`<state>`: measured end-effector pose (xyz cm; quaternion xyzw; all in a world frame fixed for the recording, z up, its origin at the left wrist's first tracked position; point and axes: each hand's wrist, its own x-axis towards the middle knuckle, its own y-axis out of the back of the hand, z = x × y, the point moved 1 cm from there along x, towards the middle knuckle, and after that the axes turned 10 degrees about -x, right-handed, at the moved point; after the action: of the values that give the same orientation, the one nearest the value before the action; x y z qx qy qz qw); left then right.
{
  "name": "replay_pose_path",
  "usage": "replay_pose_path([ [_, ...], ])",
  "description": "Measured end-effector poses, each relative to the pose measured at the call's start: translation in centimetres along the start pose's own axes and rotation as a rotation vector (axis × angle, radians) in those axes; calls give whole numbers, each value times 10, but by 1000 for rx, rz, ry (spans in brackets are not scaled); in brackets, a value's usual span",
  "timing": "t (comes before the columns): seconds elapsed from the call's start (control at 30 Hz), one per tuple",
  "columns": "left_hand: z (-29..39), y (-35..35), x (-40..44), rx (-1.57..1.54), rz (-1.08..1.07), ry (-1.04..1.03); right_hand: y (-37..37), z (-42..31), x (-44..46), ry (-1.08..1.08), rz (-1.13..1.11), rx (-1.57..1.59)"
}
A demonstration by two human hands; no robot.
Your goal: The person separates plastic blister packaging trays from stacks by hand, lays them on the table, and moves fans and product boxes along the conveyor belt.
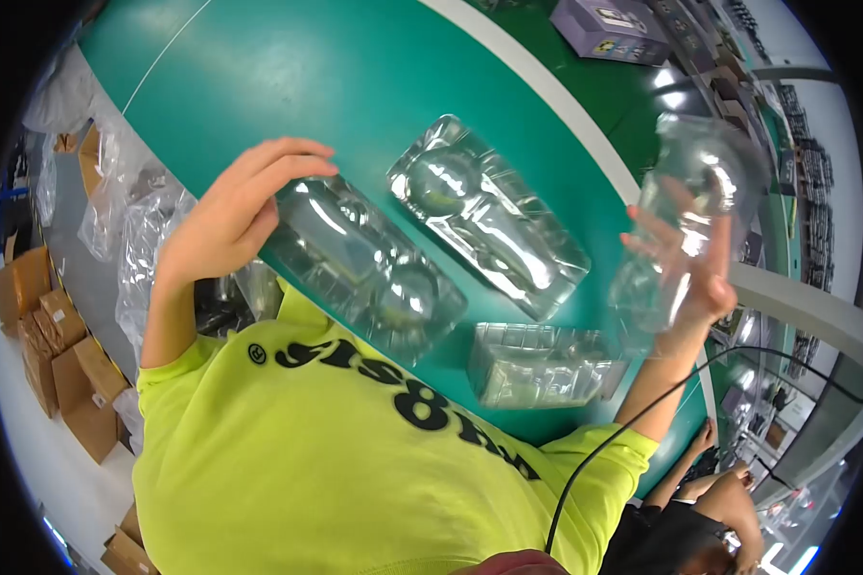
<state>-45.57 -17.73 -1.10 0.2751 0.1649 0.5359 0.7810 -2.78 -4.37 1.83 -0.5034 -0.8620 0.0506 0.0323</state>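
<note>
My left hand (235, 206) grips the upper left end of a clear plastic blister tray (355, 254), fingers over its edge and thumb beside it. That tray lies at the near edge of the green table (268, 77). Raised at the right, my right hand (695, 259) holds another clear blister tray (705, 177), which is smeared by motion. Fingers show through its plastic. Between my hands a third blister tray (499, 225) rests on the table. A smaller clear tray (542, 369) sits close to my body, below the raised one.
Cardboard boxes (86, 393) and clear plastic bags (149, 249) are on the left, beyond the table. A purple box (609, 29) stands at the upper right, past the table's pale rim. A black cable (633, 417) crosses near my right arm. Another person's arm (729, 503) shows at lower right.
</note>
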Motion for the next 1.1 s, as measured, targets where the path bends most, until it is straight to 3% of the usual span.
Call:
replay_pose_path([
  [0.13, 28, -1, 4, 290, 52, -97, -61, -18, 25, 49, -126, -21],
  [0.2, 45, -3, 9, 461, 113, -206, -74, -12, 36, -91, -288, -192],
  [0.3, 52, -4, 0, 421, -2, -223, -79, -1, 43, -169, -424, -318],
  [0.37, 50, -11, -4, 251, -233, -220, -80, -4, 47, 79, -484, -875],
  [0.4, 50, -12, -4, 253, -223, -219, -82, -6, 48, 171, -495, -1059],
  [0.5, 50, -16, 1, 321, -241, -259, -105, -16, 36, 528, -312, -1254],
  [0.57, 47, -17, 7, 344, -247, -270, -115, -15, 35, 649, -249, -1311],
  [0.7, 35, -19, 22, 406, -254, -342, -127, 5, 30, 173, -495, -1600],
  [0.9, 39, -9, 47, 564, -446, -198, -112, 10, 38, 164, -460, -1771],
  [1.03, 46, 23, 61, 632, -271, 434, -81, -1, 43, -11, -71, -1569],
  [1.1, 62, 40, 61, 563, -253, 404, -72, -14, 39, -24, 83, -1464],
])
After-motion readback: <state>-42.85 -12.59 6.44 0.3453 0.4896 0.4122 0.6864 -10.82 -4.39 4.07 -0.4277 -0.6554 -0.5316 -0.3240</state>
